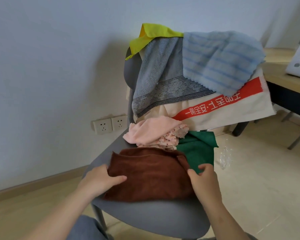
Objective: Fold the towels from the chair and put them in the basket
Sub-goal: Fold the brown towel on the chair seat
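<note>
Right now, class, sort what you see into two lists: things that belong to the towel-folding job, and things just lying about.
Job: brown towel, left hand, right hand, green towel, pink towel, grey towel, blue striped towel, yellow cloth, cream towel, chair.
Lying about: wall sockets, table, clear plastic.

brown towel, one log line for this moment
brown towel: on chair seat | left hand: grips left edge | right hand: grips right edge | grey towel: draped on backrest

Here's the grey chair (145,213): brown towel (151,174) spread across the seat's front, pink towel (149,132) and green towel (196,153) just behind, others draped over the backrest.
</note>
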Demonstrator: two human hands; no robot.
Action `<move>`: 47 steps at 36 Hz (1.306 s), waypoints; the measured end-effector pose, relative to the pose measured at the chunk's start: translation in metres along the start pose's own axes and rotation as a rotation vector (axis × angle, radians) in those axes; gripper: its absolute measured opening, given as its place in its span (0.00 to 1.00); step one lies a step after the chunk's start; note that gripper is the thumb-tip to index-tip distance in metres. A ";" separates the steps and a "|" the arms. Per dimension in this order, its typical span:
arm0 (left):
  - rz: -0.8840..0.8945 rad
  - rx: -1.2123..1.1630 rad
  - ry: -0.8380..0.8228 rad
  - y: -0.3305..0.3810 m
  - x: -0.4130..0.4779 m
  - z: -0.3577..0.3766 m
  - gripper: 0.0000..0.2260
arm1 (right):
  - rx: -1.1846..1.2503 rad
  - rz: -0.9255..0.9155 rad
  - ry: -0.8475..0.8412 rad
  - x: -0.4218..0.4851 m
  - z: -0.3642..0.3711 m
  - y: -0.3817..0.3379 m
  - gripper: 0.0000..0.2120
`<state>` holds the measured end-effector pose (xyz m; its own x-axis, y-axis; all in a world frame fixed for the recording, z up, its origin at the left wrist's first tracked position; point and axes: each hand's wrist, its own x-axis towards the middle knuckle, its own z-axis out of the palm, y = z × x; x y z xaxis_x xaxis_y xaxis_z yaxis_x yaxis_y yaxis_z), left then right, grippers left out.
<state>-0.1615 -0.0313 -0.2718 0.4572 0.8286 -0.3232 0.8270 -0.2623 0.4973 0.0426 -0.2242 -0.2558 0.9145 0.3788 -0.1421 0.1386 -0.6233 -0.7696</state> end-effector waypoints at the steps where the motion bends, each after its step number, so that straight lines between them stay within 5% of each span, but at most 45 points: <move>1: 0.024 0.045 -0.033 0.000 -0.002 -0.001 0.20 | -0.001 -0.003 -0.034 -0.005 0.001 0.003 0.17; 5: 0.085 0.016 -0.031 0.002 -0.005 -0.004 0.05 | -0.020 -0.107 -0.105 -0.014 0.005 0.011 0.04; 12: -0.090 -0.989 -0.035 0.003 -0.011 -0.014 0.03 | 0.233 -0.102 -0.028 -0.018 0.010 0.012 0.05; 16: -0.172 -0.956 -0.016 -0.011 -0.016 -0.015 0.09 | 0.213 -0.126 -0.026 -0.020 0.013 0.020 0.05; 21: -0.131 -0.962 -0.179 -0.016 -0.021 -0.027 0.14 | 0.189 -0.102 -0.013 -0.017 0.012 0.022 0.07; 30: -0.053 -0.196 -0.270 -0.024 -0.029 -0.047 0.11 | 0.056 -0.154 -0.009 -0.017 0.014 0.023 0.15; 33: -0.062 -0.281 -0.248 -0.027 -0.027 -0.049 0.08 | 0.047 -0.158 -0.009 -0.016 0.015 0.023 0.15; 39: -0.141 -0.945 -0.029 -0.023 -0.027 -0.042 0.07 | 0.039 -0.171 0.000 -0.015 0.015 0.024 0.15; 47: 0.063 -0.562 0.124 -0.037 -0.037 -0.035 0.12 | 0.060 -0.190 0.000 -0.015 0.016 0.026 0.16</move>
<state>-0.2204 -0.0353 -0.2498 0.4303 0.8805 -0.1989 0.4831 -0.0385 0.8747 0.0264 -0.2348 -0.2834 0.8738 0.4861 0.0090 0.2858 -0.4986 -0.8184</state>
